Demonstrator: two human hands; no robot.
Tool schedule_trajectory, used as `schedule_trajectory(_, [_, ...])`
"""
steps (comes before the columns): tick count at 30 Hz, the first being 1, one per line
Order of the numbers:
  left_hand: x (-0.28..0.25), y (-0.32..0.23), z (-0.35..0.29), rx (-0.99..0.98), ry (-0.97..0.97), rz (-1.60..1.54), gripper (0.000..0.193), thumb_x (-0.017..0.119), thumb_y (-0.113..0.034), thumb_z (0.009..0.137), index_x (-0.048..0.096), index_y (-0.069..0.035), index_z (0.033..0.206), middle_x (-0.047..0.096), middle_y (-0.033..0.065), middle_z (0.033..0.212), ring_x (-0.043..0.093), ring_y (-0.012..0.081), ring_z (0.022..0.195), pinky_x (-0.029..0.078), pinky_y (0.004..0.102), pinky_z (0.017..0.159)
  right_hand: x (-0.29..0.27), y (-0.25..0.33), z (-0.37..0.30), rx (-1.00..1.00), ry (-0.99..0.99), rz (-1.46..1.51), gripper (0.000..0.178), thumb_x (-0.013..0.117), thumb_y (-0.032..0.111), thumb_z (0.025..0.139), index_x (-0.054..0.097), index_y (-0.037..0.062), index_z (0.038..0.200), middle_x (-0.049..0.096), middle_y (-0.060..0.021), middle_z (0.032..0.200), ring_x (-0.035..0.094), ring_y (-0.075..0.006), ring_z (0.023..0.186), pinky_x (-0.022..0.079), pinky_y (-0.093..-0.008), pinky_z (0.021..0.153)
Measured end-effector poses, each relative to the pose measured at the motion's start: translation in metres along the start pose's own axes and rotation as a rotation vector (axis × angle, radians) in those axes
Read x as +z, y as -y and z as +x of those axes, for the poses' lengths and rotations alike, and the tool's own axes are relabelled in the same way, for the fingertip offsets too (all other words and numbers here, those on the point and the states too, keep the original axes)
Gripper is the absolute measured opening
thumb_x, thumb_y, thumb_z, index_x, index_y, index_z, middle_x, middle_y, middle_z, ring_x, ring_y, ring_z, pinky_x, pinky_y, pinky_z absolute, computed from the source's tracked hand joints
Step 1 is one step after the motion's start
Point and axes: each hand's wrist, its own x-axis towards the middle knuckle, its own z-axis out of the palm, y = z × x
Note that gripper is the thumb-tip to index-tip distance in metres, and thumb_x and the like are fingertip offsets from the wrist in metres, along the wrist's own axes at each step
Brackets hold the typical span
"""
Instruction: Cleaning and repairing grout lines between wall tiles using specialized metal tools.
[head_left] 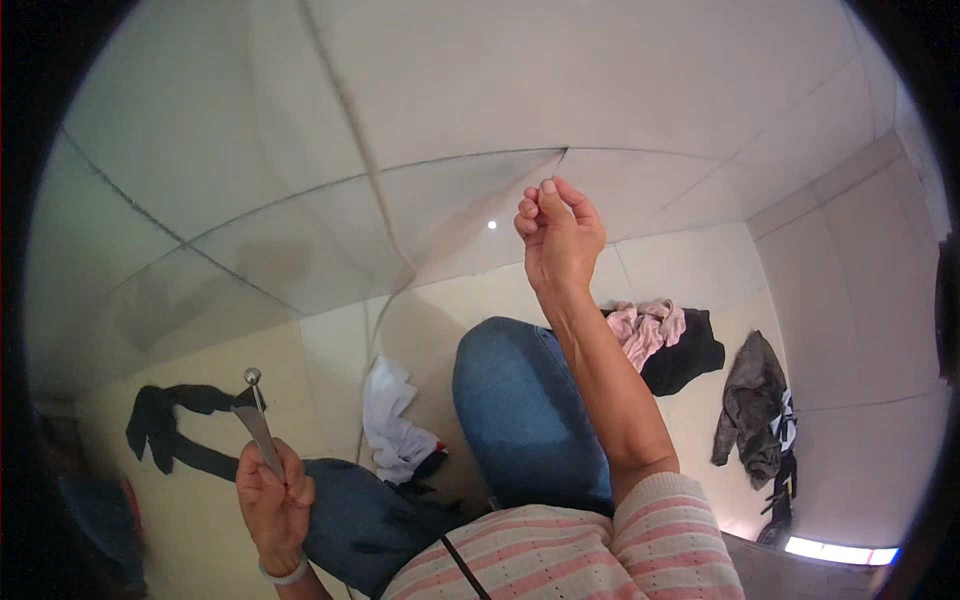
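My left hand (pixel 274 505), low on the left beside my knee, is closed round two slim metal tools. One is a flat tapered scraper blade (pixel 259 437); the other is a thin rod with a shiny steel ball (pixel 252 376) at its end. My right hand (pixel 563 245) is raised to the tiled wall (pixel 470 205), thumb and fingertips pinched together just below a corner where dark joint lines meet. A thin dark line runs from that corner toward the fingertips. Whatever the pinch holds, if anything, is too small to make out.
A pale cable (pixel 372 175) runs down the wall to the floor. White cloth (pixel 395 420) lies by my knees. Dark fabric (pixel 165 425) is at left. Pink cloth (pixel 650 330), black cloth (pixel 690 360) and a grey garment (pixel 752 410) lie at right, near a side wall (pixel 860 300).
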Motion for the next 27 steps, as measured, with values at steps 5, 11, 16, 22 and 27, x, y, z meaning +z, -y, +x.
schedule_trajectory(5, [-0.004, -0.006, -0.004, -0.013, 0.0, -0.039, 0.019, 0.052, -0.02, 0.092, 0.044, -0.003, 0.096, 0.044, 0.006, 0.075, 0.031, 0.0057, 0.053, 0.026, 0.0187, 0.044, 0.015, -0.017, -0.013, 0.029, 0.018, -0.016, 0.024, 0.057, 0.0, 0.085, 0.044, -0.0028, 0.105, 0.055, -0.017, 0.08, 0.052, -0.0184, 0.06, 0.04, -0.0256, 0.047])
schedule_trajectory(11, [-0.004, -0.014, -0.009, 0.001, 0.026, -0.076, 0.019, 0.051, -0.02, 0.093, 0.044, -0.002, 0.095, 0.045, 0.0066, 0.076, 0.031, 0.0058, 0.055, 0.025, 0.0189, 0.045, 0.037, -0.039, -0.031, 0.04, 0.043, -0.013, 0.023, 0.056, 0.001, 0.086, 0.043, -0.0028, 0.104, 0.055, -0.0161, 0.08, 0.053, -0.019, 0.061, 0.043, -0.0266, 0.048])
schedule_trajectory(16, [-0.006, -0.02, -0.012, -0.007, 0.035, -0.086, 0.018, 0.05, -0.019, 0.094, 0.044, -0.002, 0.095, 0.046, 0.0075, 0.078, 0.031, 0.0062, 0.055, 0.026, 0.0199, 0.046, 0.06, -0.057, -0.051, 0.104, 0.077, -0.039, 0.022, 0.056, 0.001, 0.086, 0.044, -0.0031, 0.103, 0.055, -0.0154, 0.078, 0.054, -0.0189, 0.06, 0.042, -0.0268, 0.048])
schedule_trajectory(22, [-0.002, -0.029, -0.016, 0.005, 0.065, -0.132, 0.015, 0.047, -0.017, 0.094, 0.043, -0.003, 0.092, 0.047, 0.0083, 0.08, 0.031, 0.0069, 0.057, 0.027, 0.0214, 0.049, 0.085, -0.074, -0.074, 0.182, 0.134, -0.073, 0.023, 0.057, 0.001, 0.086, 0.045, -0.0048, 0.104, 0.056, -0.0147, 0.078, 0.053, -0.0176, 0.059, 0.042, -0.0264, 0.048])
schedule_trajectory(27, [-0.003, -0.036, -0.022, 0.026, 0.053, -0.144, 0.025, 0.054, -0.023, 0.091, 0.046, -0.003, 0.102, 0.044, 0.0036, 0.078, 0.033, 0.0048, 0.058, 0.029, 0.0175, 0.047, 0.097, -0.073, -0.092, 0.283, 0.242, -0.11, 0.021, 0.057, 0.001, 0.086, 0.049, -0.0047, 0.105, 0.056, -0.0138, 0.08, 0.052, -0.015, 0.059, 0.041, -0.0253, 0.048])
